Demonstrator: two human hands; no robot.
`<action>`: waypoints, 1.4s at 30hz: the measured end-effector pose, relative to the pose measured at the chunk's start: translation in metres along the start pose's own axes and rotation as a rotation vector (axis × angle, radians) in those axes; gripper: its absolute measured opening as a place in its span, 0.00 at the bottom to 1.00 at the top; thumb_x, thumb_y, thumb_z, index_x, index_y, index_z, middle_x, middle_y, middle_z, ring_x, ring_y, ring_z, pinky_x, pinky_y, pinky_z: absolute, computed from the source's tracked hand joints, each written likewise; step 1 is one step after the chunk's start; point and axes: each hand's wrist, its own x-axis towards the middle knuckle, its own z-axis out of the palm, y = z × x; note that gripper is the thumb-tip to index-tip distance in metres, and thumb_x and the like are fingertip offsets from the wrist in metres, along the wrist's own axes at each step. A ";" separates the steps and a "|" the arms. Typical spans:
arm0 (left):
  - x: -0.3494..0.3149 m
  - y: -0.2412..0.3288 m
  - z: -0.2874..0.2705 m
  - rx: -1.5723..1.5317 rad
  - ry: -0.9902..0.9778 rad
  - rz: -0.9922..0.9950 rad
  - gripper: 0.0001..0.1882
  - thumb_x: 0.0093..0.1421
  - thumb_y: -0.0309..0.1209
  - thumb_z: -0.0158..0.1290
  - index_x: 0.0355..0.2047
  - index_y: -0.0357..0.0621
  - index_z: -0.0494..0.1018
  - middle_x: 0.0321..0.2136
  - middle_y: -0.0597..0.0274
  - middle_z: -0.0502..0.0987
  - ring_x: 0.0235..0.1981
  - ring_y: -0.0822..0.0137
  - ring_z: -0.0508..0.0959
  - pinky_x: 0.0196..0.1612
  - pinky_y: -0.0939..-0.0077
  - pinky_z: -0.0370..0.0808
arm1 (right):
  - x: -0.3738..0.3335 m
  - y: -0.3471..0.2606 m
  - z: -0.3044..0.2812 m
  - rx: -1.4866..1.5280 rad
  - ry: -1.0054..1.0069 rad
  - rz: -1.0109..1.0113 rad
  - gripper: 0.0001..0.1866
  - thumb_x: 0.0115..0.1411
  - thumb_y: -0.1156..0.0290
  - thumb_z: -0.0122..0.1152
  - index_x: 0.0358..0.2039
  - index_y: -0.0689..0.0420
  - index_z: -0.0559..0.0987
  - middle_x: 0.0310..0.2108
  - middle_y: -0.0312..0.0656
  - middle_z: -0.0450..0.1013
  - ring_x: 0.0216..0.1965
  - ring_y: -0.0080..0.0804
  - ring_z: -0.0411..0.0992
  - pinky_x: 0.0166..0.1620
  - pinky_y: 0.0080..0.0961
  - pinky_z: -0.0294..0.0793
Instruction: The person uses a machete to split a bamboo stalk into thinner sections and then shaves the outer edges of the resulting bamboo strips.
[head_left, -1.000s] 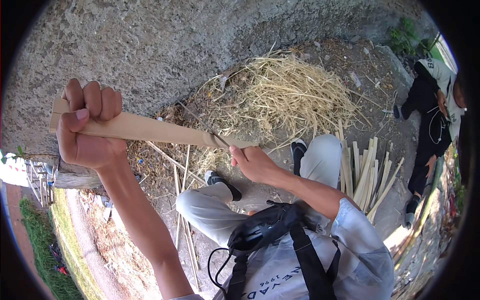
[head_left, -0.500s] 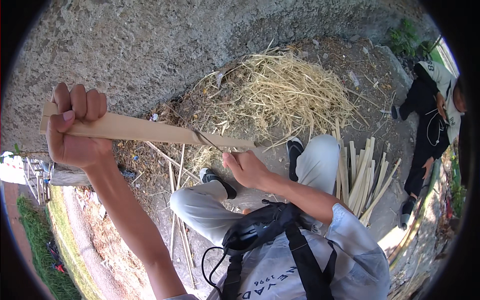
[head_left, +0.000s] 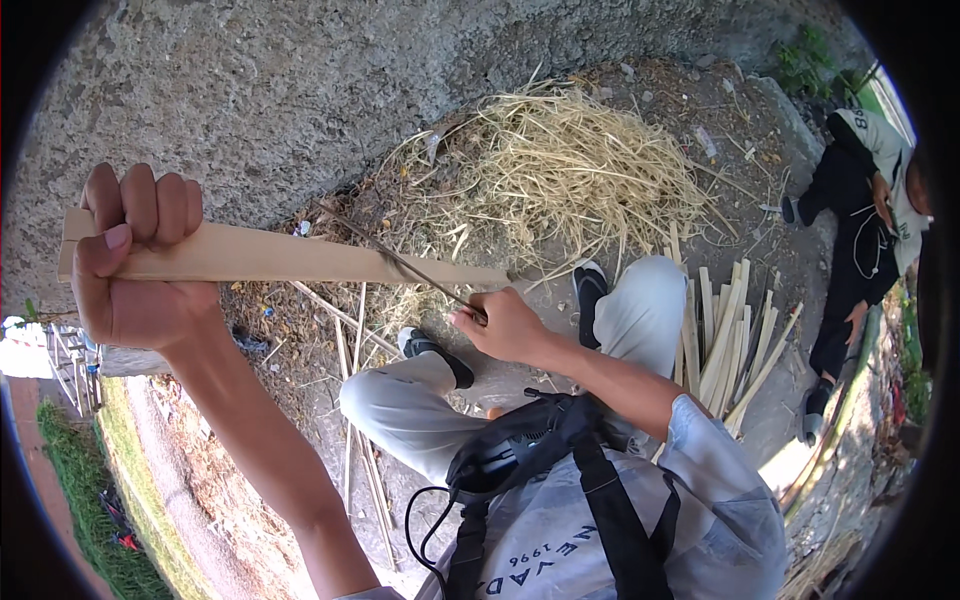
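My left hand (head_left: 150,265) is closed in a fist round the broad end of a long, pale bamboo strip (head_left: 290,256), raised at the left. The strip runs rightward and appears narrower toward its far end. Closed round the handle of a thin, dark-bladed knife (head_left: 430,284) is my right hand (head_left: 508,326), near the middle of the view. The blade slants up and left across the strip, its tip beyond the strip's upper edge. Whether the edge bites into the strip I cannot tell. Most of the knife's handle is hidden by my fingers.
A heap of pale shavings (head_left: 595,165) lies on the ground ahead, against a rough grey wall (head_left: 250,90). Several cut strips (head_left: 725,345) lie beside my right knee, and thin sticks (head_left: 370,470) left of my legs. Another person (head_left: 850,240) sits at the far right.
My left hand and the bamboo strip have shifted slightly left. The knife has turned so that more of its blade shows, now reaching past the strip's upper edge.
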 end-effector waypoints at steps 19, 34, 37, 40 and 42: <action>-0.011 0.000 0.020 -0.007 -0.062 0.002 0.11 0.50 0.24 0.45 0.25 0.50 0.53 0.18 0.70 0.53 0.18 0.76 0.51 0.25 0.74 0.52 | -0.008 0.072 0.019 0.003 -0.123 0.639 0.23 0.58 0.58 0.67 0.20 0.68 0.79 0.16 0.54 0.74 0.20 0.46 0.76 0.31 0.39 0.74; -0.015 0.005 0.012 -0.012 -0.074 -0.010 0.11 0.49 0.23 0.45 0.25 0.50 0.53 0.17 0.70 0.53 0.18 0.76 0.52 0.25 0.74 0.52 | -0.015 0.118 0.037 -0.064 -0.120 0.685 0.21 0.57 0.57 0.69 0.21 0.66 0.80 0.19 0.56 0.76 0.24 0.56 0.77 0.31 0.43 0.76; -0.012 0.004 0.017 0.038 -0.084 -0.008 0.11 0.49 0.23 0.45 0.25 0.50 0.53 0.17 0.70 0.54 0.18 0.76 0.52 0.25 0.74 0.52 | -0.009 0.129 0.031 0.015 -0.218 0.957 0.21 0.56 0.58 0.69 0.22 0.66 0.81 0.20 0.55 0.78 0.23 0.55 0.77 0.32 0.41 0.78; -0.011 0.003 0.016 -0.006 -0.110 -0.006 0.11 0.49 0.23 0.45 0.25 0.50 0.53 0.17 0.70 0.54 0.18 0.75 0.52 0.25 0.74 0.52 | -0.006 0.108 0.041 -0.027 -0.078 0.681 0.21 0.56 0.58 0.69 0.23 0.67 0.81 0.20 0.54 0.78 0.24 0.56 0.77 0.34 0.41 0.78; -0.009 0.003 0.013 -0.005 -0.070 -0.010 0.11 0.49 0.23 0.45 0.25 0.50 0.53 0.17 0.70 0.54 0.18 0.75 0.52 0.25 0.74 0.53 | -0.008 0.093 0.050 -0.033 -0.011 0.482 0.21 0.56 0.58 0.69 0.22 0.66 0.81 0.20 0.53 0.77 0.24 0.53 0.78 0.34 0.40 0.77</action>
